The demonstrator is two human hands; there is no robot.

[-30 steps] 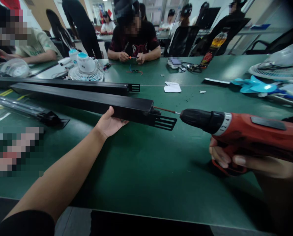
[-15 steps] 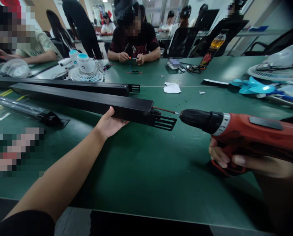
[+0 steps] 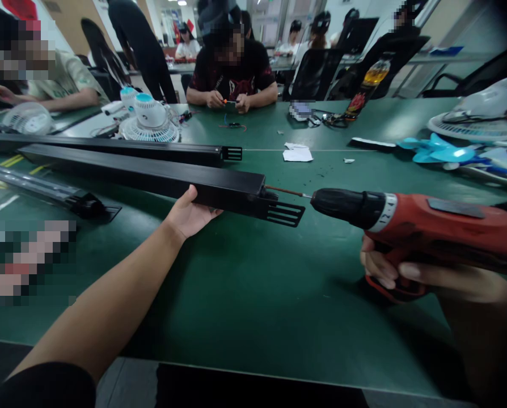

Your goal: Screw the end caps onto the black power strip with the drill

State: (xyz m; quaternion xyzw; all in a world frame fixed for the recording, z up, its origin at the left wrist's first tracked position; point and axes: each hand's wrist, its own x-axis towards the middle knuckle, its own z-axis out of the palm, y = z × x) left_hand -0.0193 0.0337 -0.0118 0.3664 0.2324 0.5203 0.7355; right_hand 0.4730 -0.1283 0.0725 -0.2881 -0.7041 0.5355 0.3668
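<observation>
A long black rectangular housing (image 3: pixel 151 173) slants across the table, with a slotted black bracket (image 3: pixel 285 214) at its right end. My left hand (image 3: pixel 191 212) grips the housing near that end, thumb on the near side and fingers underneath. In my right hand (image 3: pixel 389 272) is a red and black cordless drill (image 3: pixel 440 226), pointing left. A long thin bit (image 3: pixel 285 190) runs from the drill's chuck (image 3: pixel 334 205) to the housing's end face, above the bracket. Where the tip sits exactly is hidden.
Behind lies another black housing (image 3: pixel 185 152). A clear strip-like part (image 3: pixel 45 187) is at left. White fan parts (image 3: pixel 149 119) stand at the back, blue fan blades (image 3: pixel 438 148) at right. White paper (image 3: pixel 298 153) lies mid-table. A co-worker (image 3: pixel 232 68) sits opposite; a drink bottle (image 3: pixel 368 88) stands behind.
The drill has rolled slightly in my right hand, its numbered collar showing at a different angle. My left hand and the housing stay practically in place.
</observation>
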